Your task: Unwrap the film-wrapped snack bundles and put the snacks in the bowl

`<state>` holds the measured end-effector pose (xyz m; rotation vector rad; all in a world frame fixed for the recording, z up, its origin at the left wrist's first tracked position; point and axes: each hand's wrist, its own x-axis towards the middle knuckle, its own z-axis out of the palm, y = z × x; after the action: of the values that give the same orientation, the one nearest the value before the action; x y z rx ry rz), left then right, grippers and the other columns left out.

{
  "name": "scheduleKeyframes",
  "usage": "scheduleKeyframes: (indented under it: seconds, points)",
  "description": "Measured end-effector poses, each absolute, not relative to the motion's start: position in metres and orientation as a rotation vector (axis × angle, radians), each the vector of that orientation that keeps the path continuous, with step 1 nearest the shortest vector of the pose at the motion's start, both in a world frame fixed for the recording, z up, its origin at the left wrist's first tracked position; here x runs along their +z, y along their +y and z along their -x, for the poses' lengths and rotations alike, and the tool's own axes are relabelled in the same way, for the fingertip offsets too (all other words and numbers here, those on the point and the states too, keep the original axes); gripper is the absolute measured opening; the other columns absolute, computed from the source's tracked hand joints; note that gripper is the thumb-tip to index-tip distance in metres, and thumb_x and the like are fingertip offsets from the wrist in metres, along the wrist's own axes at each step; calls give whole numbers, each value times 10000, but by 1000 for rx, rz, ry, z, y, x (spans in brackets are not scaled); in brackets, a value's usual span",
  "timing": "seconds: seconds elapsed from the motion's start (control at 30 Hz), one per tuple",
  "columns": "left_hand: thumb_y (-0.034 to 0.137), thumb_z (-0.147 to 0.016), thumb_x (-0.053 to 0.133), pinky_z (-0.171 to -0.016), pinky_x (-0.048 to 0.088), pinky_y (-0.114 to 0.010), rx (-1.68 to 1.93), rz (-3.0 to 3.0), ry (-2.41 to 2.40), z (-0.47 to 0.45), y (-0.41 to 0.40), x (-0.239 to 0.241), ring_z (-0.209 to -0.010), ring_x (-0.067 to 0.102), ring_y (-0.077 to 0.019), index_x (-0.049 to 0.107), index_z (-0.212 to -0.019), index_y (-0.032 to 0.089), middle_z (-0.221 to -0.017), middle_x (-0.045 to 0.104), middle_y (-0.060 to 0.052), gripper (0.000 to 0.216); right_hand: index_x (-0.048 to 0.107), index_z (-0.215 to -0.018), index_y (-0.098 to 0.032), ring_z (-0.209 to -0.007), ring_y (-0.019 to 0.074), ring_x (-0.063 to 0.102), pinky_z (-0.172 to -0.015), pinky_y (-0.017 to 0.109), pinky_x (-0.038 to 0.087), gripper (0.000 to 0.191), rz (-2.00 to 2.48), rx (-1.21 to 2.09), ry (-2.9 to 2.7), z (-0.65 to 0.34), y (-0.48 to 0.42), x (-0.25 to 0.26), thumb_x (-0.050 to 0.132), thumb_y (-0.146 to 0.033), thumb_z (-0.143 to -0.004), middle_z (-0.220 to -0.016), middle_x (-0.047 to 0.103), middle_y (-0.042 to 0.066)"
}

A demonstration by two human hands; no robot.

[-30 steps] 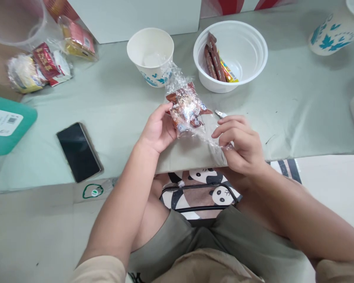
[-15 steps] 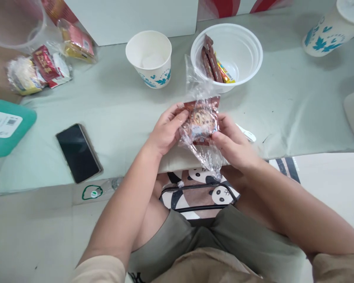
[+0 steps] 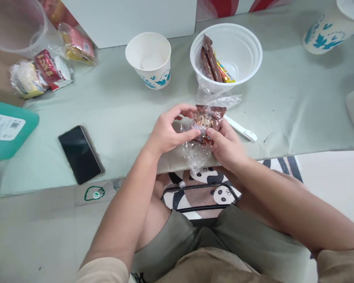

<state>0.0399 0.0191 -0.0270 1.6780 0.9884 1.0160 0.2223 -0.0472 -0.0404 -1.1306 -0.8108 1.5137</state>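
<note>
A brown-wrapped cookie packet point(image 3: 205, 120) with a cookie picture lies inside a clear plastic bag point(image 3: 197, 155), held just above the table's front edge. My right hand point(image 3: 228, 143) is closed on its lower right side, thumb on top. From the left, my left hand point(image 3: 168, 129) reaches to the packet with fingers apart; its thumb tip touches the packet's lower left and its fingertips are at the upper left edge. A white plastic-handled tool point(image 3: 242, 129) lies beside my right hand, its far end hidden behind the packet.
Behind the hands stand a paper cup point(image 3: 153, 72) and a white bowl point(image 3: 244, 59) with brown snack sticks point(image 3: 211, 59). A phone point(image 3: 81, 155) lies left. Wrapped snacks point(image 3: 48, 68) and a green container point(image 3: 11, 129) are farther left. Another paper cup point(image 3: 324, 35) stands far right.
The packet has shifted slightly right and tilted, and the bag's top now spreads to the right. My left hand has loosened, its fingers wider apart. More of the white tool shows.
</note>
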Motion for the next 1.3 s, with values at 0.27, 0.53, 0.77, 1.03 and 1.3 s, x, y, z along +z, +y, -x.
scheduleKeyframes:
  seconds: [0.27,0.53,0.77,1.03,1.3]
  points:
    - [466,-777,845,-556,415,-238,1105,-1424,992,-39,18,-26,-587,497,-92,663,-740,210,-672,592,20,317,561,-1027,-278,-1103,231,699,-947,433,611,344,1063,1557,-662,-219,-43,-27,794,-411,-812,-1151,722,22]
    - [351,-852,759,-613,509,-220,1302,-876,1080,-37,25,-20,-666,611,-96,544,-779,232,-773,602,27,256,601,-1000,-257,-822,176,655,-615,284,545,364,1089,1530,-387,-223,-39,-24,766,-305,-680,-986,713,-10]
    - [270,-766,767,-473,417,-195,1310,-653,1228,-33,31,-21,-538,536,-85,566,-841,245,-663,551,51,216,568,-885,-238,-832,221,656,-719,377,579,219,1015,1557,-295,-232,-35,-21,613,-288,-676,-888,683,23]
    - [746,-532,899,-662,580,-281,719,-1083,875,-17,21,-7,-939,733,-235,714,-1082,195,-1074,737,-101,800,599,-975,-242,-792,214,656,-740,371,593,356,986,1607,-188,-229,-34,-14,593,-242,-620,-837,690,14]
    - [646,-743,826,-702,628,-379,884,-1076,886,-26,25,-13,-914,759,-262,566,-682,198,-903,723,-76,522,616,-936,-270,-907,238,684,-872,439,611,254,1008,1637,-302,-224,-37,-13,640,-280,-684,-979,735,6]
